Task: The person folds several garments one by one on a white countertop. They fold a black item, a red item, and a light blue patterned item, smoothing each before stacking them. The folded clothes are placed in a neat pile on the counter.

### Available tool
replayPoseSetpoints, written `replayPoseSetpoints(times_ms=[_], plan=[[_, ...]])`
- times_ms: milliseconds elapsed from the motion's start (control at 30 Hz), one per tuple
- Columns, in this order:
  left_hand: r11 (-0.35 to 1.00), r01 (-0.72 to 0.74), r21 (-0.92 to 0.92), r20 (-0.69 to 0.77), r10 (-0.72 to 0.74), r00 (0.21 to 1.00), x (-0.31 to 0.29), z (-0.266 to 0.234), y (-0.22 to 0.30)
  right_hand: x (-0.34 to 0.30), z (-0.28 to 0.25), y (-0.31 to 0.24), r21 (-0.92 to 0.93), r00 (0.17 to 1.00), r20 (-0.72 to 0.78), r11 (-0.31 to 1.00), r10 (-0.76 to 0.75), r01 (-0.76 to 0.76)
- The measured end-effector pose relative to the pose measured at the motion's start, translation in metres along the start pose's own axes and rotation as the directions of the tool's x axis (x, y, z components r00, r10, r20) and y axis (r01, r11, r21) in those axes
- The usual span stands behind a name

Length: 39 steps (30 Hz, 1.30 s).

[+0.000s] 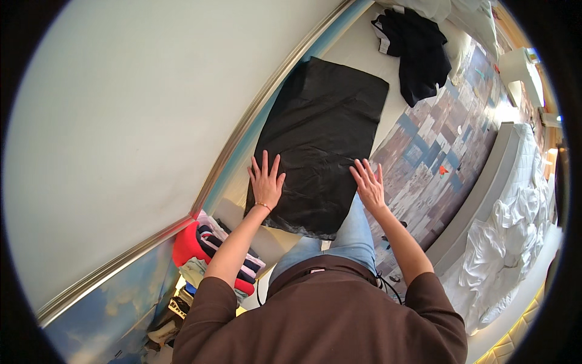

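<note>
A flat black plastic bag (321,127), roughly rectangular and faintly shiny with light creases, lies spread on a pale surface in front of me. Its near edge reaches my lap. My left hand (265,184) rests palm down on its left side, fingers spread, a thin bracelet on the wrist. Over at the right edge, my right hand (368,184) has its fingers stretched out, the fingertips touching or just at the bag's border. Neither hand grips anything. Whether anything lies inside the bag cannot be seen.
A crumpled dark garment (418,51) lies beyond the bag, far right. Stacked folded clothes (239,261) sit by my left elbow. A white wall (133,109) with metal trim runs along the left. Patchwork-patterned flooring (436,151) and a bed with rumpled white bedding (506,242) are right.
</note>
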State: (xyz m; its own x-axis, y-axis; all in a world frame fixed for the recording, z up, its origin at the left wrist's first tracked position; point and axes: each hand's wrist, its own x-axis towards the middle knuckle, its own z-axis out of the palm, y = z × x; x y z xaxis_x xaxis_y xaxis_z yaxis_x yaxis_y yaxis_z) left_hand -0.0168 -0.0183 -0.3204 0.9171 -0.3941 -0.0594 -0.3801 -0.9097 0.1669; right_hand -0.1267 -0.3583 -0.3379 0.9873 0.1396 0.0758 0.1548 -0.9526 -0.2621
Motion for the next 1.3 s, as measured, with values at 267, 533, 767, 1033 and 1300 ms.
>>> replayPoseSetpoints(times_ms=[267,533,767,1033,1300], plan=[[0.993,0.112,-0.039,0.137,-0.106,0.985,-0.057,-0.009,0.016,0.047,-0.021,0.021,0.086,0.841,0.267,0.881,-0.47,0.465],[0.891,-0.427,-0.153,0.318,0.454,0.833,-0.05,-0.053,-0.027,0.055,-0.039,0.062,0.268,0.761,0.252,0.799,-0.597,0.538],[0.531,-0.847,-0.034,0.228,0.829,0.511,-0.032,-0.026,-0.061,0.067,-0.045,0.082,0.286,0.723,0.281,0.774,-0.631,0.565],[0.506,-0.742,-0.439,0.419,0.846,0.329,-0.033,-0.03,-0.014,0.069,-0.058,0.077,0.31,0.726,0.328,0.795,-0.604,0.521],[0.479,-0.814,-0.329,0.049,0.87,0.491,-0.045,-0.003,-0.008,0.067,-0.066,0.069,0.282,0.74,0.285,0.791,-0.609,0.542]])
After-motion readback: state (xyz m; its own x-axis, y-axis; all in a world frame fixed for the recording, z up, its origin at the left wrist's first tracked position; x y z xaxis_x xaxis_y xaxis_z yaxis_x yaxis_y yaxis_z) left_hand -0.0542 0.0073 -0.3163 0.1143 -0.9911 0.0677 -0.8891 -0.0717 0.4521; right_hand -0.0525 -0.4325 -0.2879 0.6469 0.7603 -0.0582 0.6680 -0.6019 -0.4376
